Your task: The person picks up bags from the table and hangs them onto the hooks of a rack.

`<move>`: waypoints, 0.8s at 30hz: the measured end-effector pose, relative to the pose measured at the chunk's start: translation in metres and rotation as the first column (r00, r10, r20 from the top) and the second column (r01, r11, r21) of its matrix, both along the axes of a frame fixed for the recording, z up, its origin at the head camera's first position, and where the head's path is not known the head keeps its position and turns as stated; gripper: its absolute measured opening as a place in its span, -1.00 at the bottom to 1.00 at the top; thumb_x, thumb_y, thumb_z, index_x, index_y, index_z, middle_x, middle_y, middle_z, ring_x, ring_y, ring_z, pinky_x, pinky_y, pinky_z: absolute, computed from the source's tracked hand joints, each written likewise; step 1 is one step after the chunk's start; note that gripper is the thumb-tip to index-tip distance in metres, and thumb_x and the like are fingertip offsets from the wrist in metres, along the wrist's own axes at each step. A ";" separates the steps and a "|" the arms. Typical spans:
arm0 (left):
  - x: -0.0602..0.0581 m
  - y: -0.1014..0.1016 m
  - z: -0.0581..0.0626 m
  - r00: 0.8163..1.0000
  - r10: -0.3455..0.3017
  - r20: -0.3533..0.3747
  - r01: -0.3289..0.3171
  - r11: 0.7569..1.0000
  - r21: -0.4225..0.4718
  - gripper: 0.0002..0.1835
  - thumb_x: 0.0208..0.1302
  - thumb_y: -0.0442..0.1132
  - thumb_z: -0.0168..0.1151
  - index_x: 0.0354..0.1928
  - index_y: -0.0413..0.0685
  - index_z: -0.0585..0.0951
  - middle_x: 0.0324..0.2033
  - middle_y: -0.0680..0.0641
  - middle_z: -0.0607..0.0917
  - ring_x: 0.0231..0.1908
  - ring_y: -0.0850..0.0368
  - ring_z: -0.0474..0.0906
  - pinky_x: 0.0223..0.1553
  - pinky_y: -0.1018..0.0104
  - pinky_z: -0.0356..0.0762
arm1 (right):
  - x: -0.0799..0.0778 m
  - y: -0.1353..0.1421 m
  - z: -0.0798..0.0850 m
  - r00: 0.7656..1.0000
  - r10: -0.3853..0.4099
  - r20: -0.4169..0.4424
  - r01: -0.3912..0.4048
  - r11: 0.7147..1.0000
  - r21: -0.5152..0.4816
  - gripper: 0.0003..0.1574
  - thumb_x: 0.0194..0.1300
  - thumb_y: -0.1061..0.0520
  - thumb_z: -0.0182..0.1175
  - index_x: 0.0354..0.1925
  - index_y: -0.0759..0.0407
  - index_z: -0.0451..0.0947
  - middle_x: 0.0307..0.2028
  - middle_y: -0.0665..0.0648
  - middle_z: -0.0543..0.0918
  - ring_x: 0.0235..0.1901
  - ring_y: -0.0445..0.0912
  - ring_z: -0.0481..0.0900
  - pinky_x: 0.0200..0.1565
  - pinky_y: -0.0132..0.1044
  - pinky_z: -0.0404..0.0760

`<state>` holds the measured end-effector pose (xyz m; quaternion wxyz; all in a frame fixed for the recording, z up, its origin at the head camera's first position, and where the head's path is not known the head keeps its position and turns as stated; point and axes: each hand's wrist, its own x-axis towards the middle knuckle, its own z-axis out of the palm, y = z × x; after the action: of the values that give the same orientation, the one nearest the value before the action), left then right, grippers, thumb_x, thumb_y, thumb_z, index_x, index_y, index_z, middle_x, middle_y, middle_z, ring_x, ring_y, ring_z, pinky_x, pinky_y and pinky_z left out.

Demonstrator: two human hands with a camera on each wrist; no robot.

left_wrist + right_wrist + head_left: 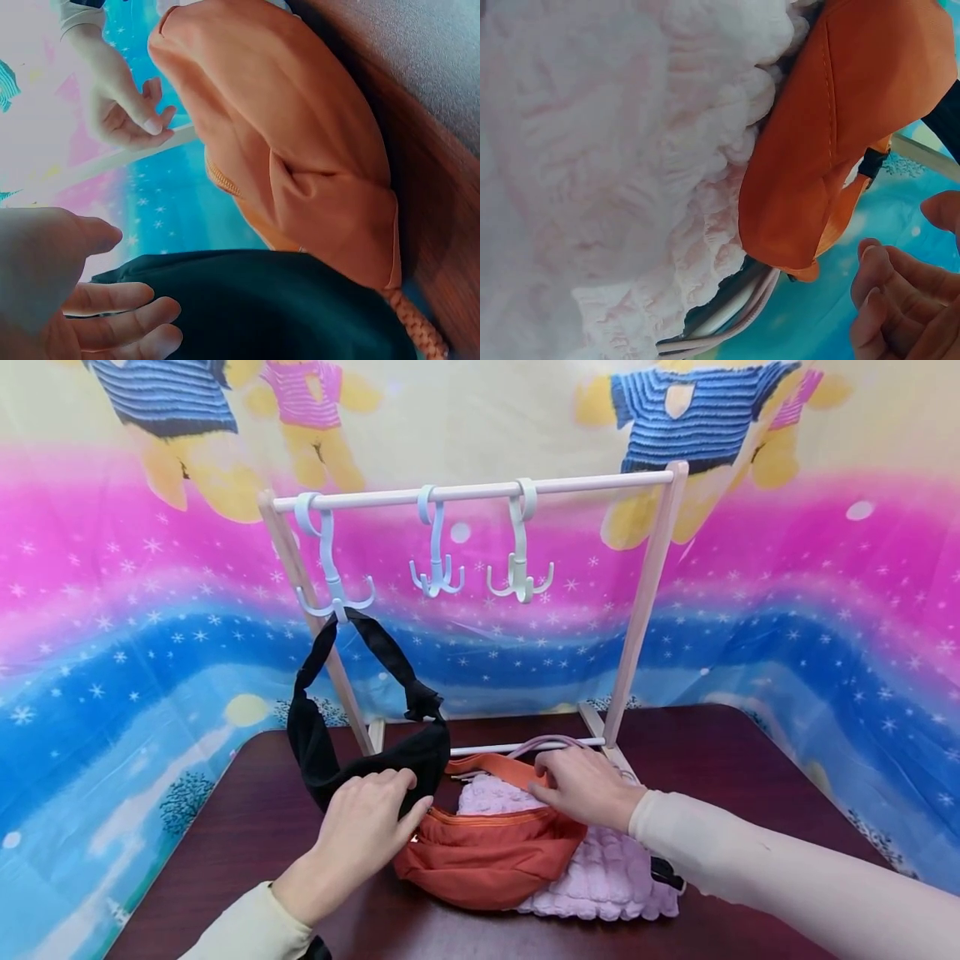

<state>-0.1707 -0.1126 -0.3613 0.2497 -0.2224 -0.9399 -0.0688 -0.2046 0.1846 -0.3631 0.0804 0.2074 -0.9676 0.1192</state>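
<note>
A black bag (315, 747) hangs by its knotted strap from the leftmost hook (330, 560), its body low by the tabletop. My left hand (363, 822) is at the near side of this bag, fingers relaxed and gripping nothing. An orange waist bag (487, 860) with a zipper rests against a pink puffy bag (611, 877). Above the orange bag's right end is my right hand (588, 785), beside its strap (510, 768). The right wrist view shows these fingers (900, 281) loosely bent and holding nothing.
A wooden rack (637, 610) stands on the dark red table (720, 777). Two more pronged hooks, one pale blue (435, 552) and one pale green (520, 552), hang from its top bar (600, 484). A printed cloth (840, 635) forms the backdrop.
</note>
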 end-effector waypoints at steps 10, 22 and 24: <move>-0.006 0.013 -0.009 0.999 -0.022 0.031 0.023 0.999 -0.029 -0.69 0.24 0.11 0.40 -0.39 0.06 0.61 -0.60 0.12 0.54 -0.58 0.14 0.51 -0.46 0.24 0.41 | -0.001 -0.003 -0.003 0.999 0.035 -0.026 -0.035 0.999 -0.001 -0.78 0.26 -0.05 0.35 -0.32 0.07 0.67 -0.55 -0.09 0.62 -0.56 -0.31 0.46 -0.45 -0.32 0.44; -0.014 0.022 -0.021 0.997 -0.040 0.061 0.044 0.997 -0.058 -0.70 0.24 0.08 0.40 -0.31 0.00 0.70 -0.49 0.04 0.69 -0.49 0.08 0.65 -0.37 0.18 0.57 | -0.001 -0.008 -0.005 0.998 0.050 -0.042 -0.050 0.999 0.001 -0.76 0.26 -0.08 0.35 -0.32 0.06 0.67 -0.54 -0.08 0.64 -0.59 -0.34 0.44 -0.50 -0.36 0.40; -0.015 0.022 -0.021 0.997 -0.037 0.070 0.041 0.997 -0.062 -0.70 0.25 0.09 0.39 -0.30 0.00 0.70 -0.49 0.04 0.69 -0.49 0.08 0.65 -0.37 0.18 0.57 | -0.002 -0.008 -0.005 0.998 0.047 -0.037 -0.047 0.999 0.004 -0.76 0.27 -0.08 0.35 -0.31 0.06 0.67 -0.54 -0.07 0.65 -0.59 -0.33 0.44 -0.50 -0.35 0.41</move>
<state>-0.1857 -0.0903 -0.3822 0.2087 -0.2461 -0.9451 -0.0517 -0.2061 0.1766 -0.3678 0.0952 0.2324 -0.9610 0.1156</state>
